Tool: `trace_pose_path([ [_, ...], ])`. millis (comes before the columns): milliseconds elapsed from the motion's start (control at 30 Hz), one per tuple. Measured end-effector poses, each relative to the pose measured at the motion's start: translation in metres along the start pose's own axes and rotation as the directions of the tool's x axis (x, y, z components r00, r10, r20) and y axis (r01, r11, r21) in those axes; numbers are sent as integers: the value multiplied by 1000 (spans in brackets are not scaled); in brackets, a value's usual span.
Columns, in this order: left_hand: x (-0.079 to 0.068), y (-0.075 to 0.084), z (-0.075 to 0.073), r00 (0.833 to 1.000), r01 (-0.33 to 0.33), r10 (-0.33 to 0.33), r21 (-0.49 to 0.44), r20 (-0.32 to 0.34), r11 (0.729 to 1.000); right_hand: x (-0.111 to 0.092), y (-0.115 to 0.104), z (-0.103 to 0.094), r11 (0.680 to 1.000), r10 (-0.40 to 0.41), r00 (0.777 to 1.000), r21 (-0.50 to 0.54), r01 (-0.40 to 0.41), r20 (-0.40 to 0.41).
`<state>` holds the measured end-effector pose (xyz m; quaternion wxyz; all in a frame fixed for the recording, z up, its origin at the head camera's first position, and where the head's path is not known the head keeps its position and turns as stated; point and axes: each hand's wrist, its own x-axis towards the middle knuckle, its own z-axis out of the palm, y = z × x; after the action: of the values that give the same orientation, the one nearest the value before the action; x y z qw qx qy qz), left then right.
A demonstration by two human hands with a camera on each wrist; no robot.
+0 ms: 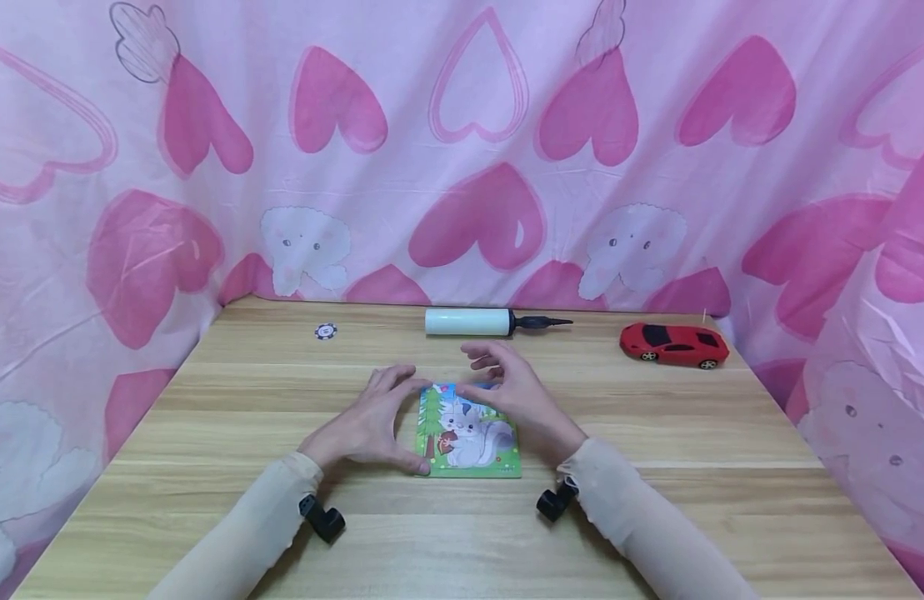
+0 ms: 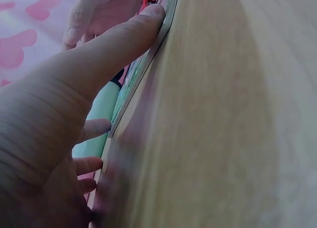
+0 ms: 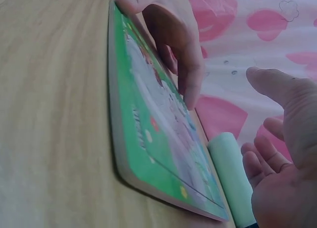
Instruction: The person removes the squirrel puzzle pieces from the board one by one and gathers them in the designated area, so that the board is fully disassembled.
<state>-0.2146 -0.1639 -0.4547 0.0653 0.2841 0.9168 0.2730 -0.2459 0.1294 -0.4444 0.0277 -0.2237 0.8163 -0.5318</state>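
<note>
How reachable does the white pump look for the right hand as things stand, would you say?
Probably yes: the right hand appears to hold nothing, and in the head view the white pump lies just beyond its fingers, with nothing visible standing between them.

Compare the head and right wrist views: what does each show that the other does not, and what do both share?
Only the head view: the poker chip, red car and beige sleeves.
Only the right wrist view: the right hand from its palm side.
Both: two hands, including the left hand, the squirrel puzzle, pump, table and heart-patterned curtain.
</note>
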Motion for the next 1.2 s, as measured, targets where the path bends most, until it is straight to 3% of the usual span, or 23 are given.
trace_pose_path([
  [233, 1, -2, 1, 1000, -30, 30, -2, -4, 1000, 2, 0, 8, 999, 3, 999, -40, -1, 40],
  [500, 0, -3, 0, 999, -36, 36, -10, 0, 999, 2, 4, 13, 995, 64, 997, -85, -60, 51],
  [833, 3, -3, 0, 999, -52, 52, 12, -2, 999, 1, 7, 15, 984, 52, 997, -171, -41, 62],
  [1200, 2, -2, -1, 1000, -26, 26, -2, 14, 1000, 0, 7, 24, 952, 76, 995, -302, -53, 66],
])
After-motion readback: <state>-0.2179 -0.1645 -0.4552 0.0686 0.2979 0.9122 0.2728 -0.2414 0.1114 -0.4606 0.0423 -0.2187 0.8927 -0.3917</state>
